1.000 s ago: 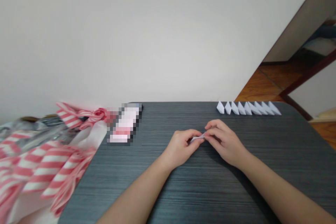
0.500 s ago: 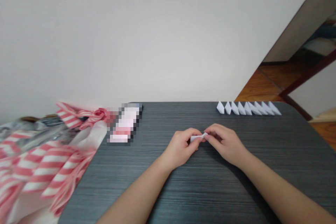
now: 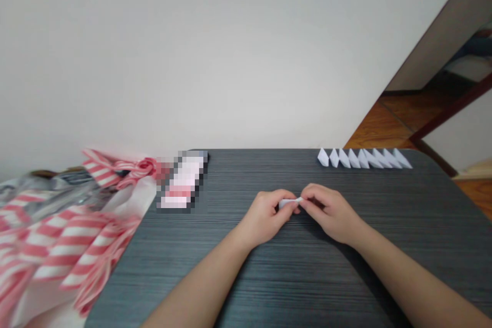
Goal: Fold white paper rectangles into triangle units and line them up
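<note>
A small folded piece of white paper (image 3: 287, 202) is held between my two hands, just above the dark table (image 3: 246, 287). My left hand (image 3: 268, 215) is closed around its left part, with thumb and forefinger pressed on it. At the paper's right end, my right hand (image 3: 331, 211) pinches the tip between thumb and fingertips. Much of the paper is hidden by the fingers. Several folded white paper pieces (image 3: 353, 159) stand side by side in a row near the table's far right edge.
A blurred-out flat thing with a dark rim, perhaps a phone (image 3: 182, 179), lies at the table's left. Red-and-white striped cloth (image 3: 73, 241) is heaped beyond the left edge. A pale wall (image 3: 230, 61) rises behind the table, and wooden floor (image 3: 400, 113) shows at right.
My right hand's fingers have shifted slightly and closed more tightly on the paper's right end. My left hand stays almost still.
</note>
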A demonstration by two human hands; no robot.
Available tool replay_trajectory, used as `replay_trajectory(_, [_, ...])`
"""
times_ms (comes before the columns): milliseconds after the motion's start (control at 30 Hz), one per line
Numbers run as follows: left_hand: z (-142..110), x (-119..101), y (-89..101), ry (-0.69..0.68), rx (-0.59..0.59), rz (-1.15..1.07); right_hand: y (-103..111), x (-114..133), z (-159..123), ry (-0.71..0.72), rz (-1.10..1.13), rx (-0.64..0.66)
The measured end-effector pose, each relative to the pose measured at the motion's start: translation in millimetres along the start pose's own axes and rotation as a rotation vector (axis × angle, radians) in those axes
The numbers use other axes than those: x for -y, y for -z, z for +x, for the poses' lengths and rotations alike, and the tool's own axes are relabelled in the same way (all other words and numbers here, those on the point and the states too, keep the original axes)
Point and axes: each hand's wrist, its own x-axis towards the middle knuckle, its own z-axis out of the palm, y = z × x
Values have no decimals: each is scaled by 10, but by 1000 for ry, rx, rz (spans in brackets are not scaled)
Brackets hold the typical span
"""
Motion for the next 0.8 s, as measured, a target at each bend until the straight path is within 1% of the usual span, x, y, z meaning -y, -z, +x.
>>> replay_trajectory(100, [-3,-9,9,-4,13,43,-5,5,-2,7,4,12])
replay_trajectory(200, [-5,-14,12,-2,13,46,-17,-3,-3,-2,6,-4])
replay_trajectory(367, [-7,-18,3,13,7,23,-23,-1,-11,-25,11,-26])
replay_trajectory(500, [-2,-29,3,36,38,-43,-15,10,-17,-11,15,-29])
replay_trajectory(600, [-1,-27,10,58,64,-62,-11,14,-10,21,9,-35])
replay_trajectory(700, [-5,-22,15,74,83,-95,-8,12,3,83,6,-53])
replay_trajectory(800, [-11,-34,14,93,100,-187,-2,0,9,141,25,-57])
